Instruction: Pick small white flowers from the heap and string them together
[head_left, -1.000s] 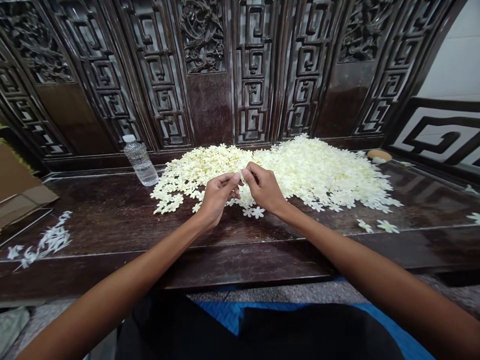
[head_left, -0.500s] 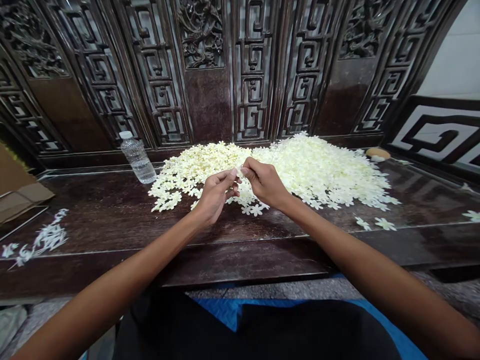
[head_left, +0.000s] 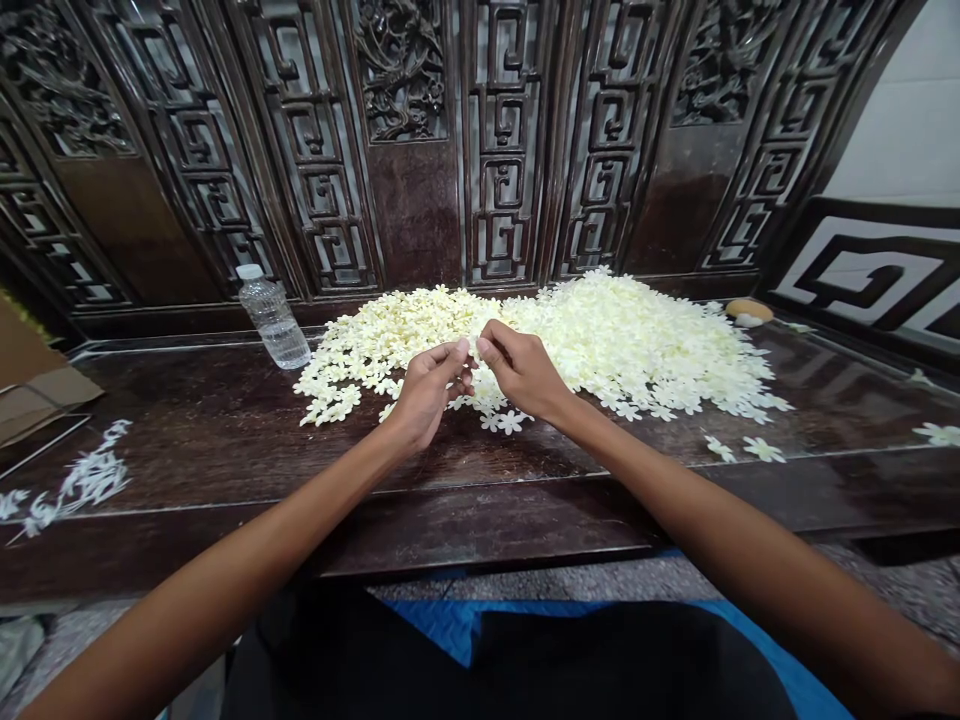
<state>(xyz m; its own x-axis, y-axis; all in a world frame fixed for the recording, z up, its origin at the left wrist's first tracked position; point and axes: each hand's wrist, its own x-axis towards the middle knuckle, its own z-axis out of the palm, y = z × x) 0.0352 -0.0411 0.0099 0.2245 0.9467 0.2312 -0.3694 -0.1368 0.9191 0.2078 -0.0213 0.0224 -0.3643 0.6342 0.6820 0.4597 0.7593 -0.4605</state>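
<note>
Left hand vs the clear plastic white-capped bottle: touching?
Apart. The head view shows the clear plastic white-capped bottle well to the left of the left hand, with creamy-white, star-shaped flowers visible between them.

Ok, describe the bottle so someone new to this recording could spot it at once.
Find the carved wooden backrest, then the dark bench below it. There, just left of the heap of pale flowers, stands the bottle. It is see-through with a white cap, unlike the opaque flowers beside it.
</note>
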